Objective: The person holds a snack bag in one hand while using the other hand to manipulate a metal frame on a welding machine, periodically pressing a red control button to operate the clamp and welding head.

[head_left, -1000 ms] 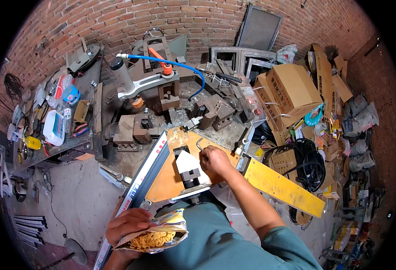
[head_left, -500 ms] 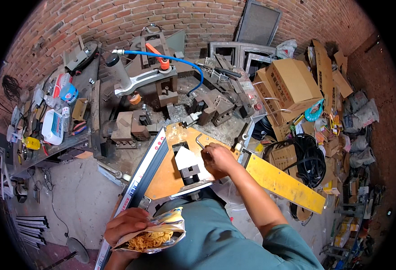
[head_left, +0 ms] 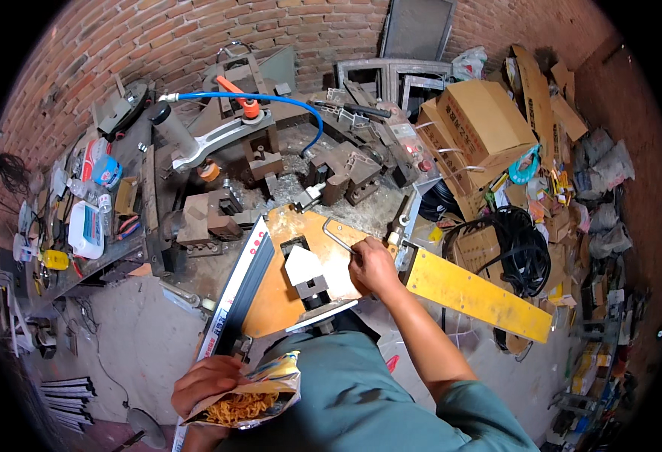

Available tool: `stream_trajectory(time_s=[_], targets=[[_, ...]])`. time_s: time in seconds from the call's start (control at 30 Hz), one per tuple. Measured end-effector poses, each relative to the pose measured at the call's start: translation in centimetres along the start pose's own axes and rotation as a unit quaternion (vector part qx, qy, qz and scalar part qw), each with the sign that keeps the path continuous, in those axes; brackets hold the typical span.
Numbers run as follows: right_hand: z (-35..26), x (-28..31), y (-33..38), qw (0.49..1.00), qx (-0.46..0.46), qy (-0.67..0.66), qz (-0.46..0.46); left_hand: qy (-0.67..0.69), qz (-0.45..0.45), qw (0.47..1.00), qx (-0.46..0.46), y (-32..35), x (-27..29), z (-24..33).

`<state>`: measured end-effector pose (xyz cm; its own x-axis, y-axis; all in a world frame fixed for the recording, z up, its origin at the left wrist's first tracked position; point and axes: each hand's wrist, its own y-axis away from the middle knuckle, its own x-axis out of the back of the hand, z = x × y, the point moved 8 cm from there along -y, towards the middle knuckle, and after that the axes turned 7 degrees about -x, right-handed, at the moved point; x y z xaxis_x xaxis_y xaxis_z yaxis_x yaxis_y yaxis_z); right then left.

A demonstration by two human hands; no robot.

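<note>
My left hand (head_left: 204, 386) grips an open foil packet (head_left: 284, 377) of dry crinkled noodles (head_left: 239, 407) at the lower left, close to my body. Over the right side of an orange-brown board (head_left: 271, 305), my right hand (head_left: 375, 265) is closed on a bent metal hex key (head_left: 337, 236). The key's hooked end points toward the far left, and its other end is hidden in my fingers. Left of that hand, a pale-topped block (head_left: 302, 265) and a notched dark metal block (head_left: 314, 286) stand in a slot in the board.
A dark profile with a printed strip (head_left: 234, 290) runs along the board's left edge; a yellow arm (head_left: 478, 295) extends right. Beyond are a clamp with an orange handle (head_left: 250, 109), a blue hose (head_left: 271, 97) and metal fixtures. Cardboard boxes (head_left: 489, 124) and black cable (head_left: 523, 252) lie right.
My right hand has shifted slightly right, and more of the hex key shows beyond its fingers. The left hand still holds the packet. The whole view has shifted a little.
</note>
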<state>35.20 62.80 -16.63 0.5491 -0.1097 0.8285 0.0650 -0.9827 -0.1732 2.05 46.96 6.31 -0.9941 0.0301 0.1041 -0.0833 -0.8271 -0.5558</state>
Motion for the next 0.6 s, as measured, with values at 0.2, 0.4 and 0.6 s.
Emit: stream_trajectory(time_s=[0.2,0.4,0.6], targets=[[0.4,0.0,0.4,0.998,-0.011,-0.042,0.044,-0.014,-0.027,0.999,0.025,-0.2,-1.3,-0.3],[0.5,0.6,1.2,0.988,0.003,-0.099,0.116,0.010,-0.040,0.998,0.037,-1.7,-4.1,-0.4],[1.1,0.4,1.2,0.986,0.012,-0.126,0.109,-0.016,-0.052,0.997,0.046,-3.0,-7.6,-0.7]])
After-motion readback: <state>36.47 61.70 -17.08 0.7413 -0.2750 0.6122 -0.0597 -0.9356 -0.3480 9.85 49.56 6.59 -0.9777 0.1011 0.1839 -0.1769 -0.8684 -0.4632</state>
